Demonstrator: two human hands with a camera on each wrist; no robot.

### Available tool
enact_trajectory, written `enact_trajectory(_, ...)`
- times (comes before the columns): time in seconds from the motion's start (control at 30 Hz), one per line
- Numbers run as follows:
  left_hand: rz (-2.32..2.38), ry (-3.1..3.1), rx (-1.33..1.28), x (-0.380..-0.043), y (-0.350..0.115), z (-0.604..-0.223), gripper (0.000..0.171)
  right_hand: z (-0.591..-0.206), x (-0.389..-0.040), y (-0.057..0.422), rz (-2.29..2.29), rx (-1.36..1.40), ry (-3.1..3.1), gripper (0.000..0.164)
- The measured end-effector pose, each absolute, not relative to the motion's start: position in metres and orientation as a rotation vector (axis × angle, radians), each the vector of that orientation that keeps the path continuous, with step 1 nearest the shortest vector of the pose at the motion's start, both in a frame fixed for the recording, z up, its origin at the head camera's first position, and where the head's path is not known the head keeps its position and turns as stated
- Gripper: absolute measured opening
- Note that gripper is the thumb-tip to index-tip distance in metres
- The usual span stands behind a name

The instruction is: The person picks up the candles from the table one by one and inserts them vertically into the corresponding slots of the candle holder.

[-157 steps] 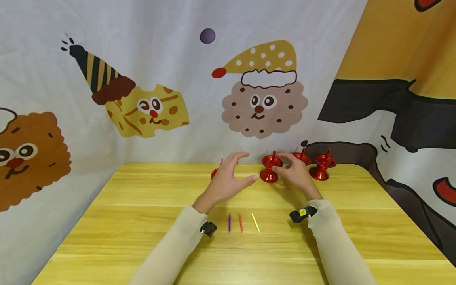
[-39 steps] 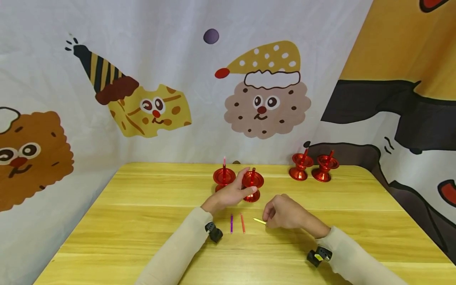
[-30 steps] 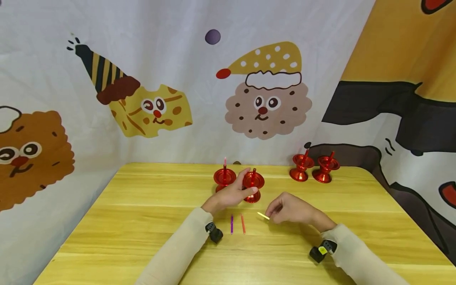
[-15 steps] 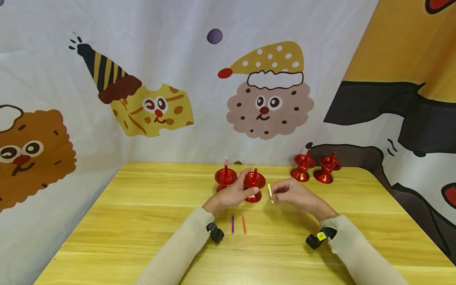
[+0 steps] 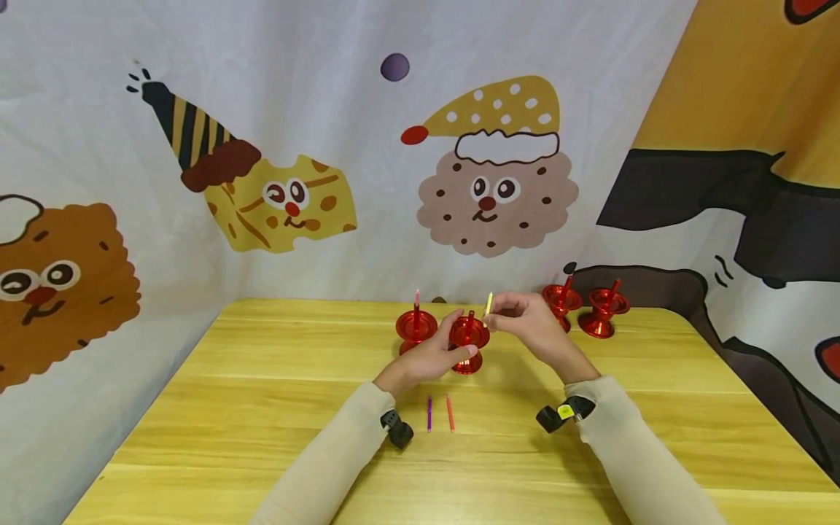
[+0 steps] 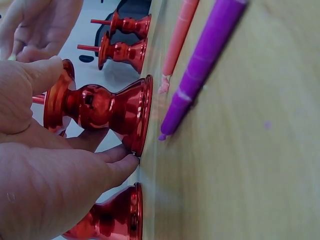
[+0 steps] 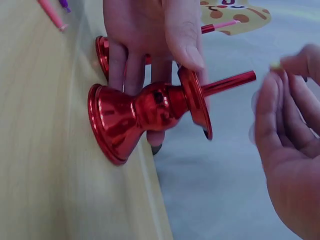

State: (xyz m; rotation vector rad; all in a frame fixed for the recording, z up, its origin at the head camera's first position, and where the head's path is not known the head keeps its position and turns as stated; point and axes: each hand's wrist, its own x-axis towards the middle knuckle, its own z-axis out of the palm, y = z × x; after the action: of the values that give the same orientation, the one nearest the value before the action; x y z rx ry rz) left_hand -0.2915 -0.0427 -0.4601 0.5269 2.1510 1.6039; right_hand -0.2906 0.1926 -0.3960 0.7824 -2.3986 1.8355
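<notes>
My left hand (image 5: pixel 426 361) holds a shiny red candle holder (image 7: pixel 160 107) upright on the table, thumb at its dish and fingers behind its body. A bare red tube (image 7: pixel 230 82) rises from the dish. Just right of the dish, my right hand (image 5: pixel 531 324) pinches a thin yellow candle (image 5: pixel 488 302) nearly upright between thumb and fingertips; its lower end is hidden by the fingers. Left of my left hand stands another red holder (image 5: pixel 407 329) with a pink candle (image 5: pixel 417 297) in its tube, its base partly covered by the hand.
A purple candle (image 5: pixel 429 414) and a coral candle (image 5: pixel 450 414) lie on the wooden table (image 5: pixel 262 408) in front of the holders. Two more red holders, a nearer-left one (image 5: pixel 566 299) and a right one (image 5: pixel 599 313), stand at the back right before a printed cloth (image 5: pixel 367 270).
My right hand has picked up the yellow candle, turned it upright and raised it beside the dish. Earlier, the held holder came forward and left from farther back; my left hand has since stayed on it.
</notes>
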Motion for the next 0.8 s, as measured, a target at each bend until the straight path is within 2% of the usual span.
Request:
enact_trajectory(0.23, 1.610, 2.163, 0.530, -0.286, -0.044, -0.453, 0.092, -0.395, -0.296, 0.175, 1.718, 0.715, -2.258, 0.006)
enact_trajectory(0.8, 1.610, 2.177, 0.559, -0.275, -0.045, -0.440, 0.090, -0.401, -0.299, 0.163, 1.623, 0.746, -2.239, 0.006)
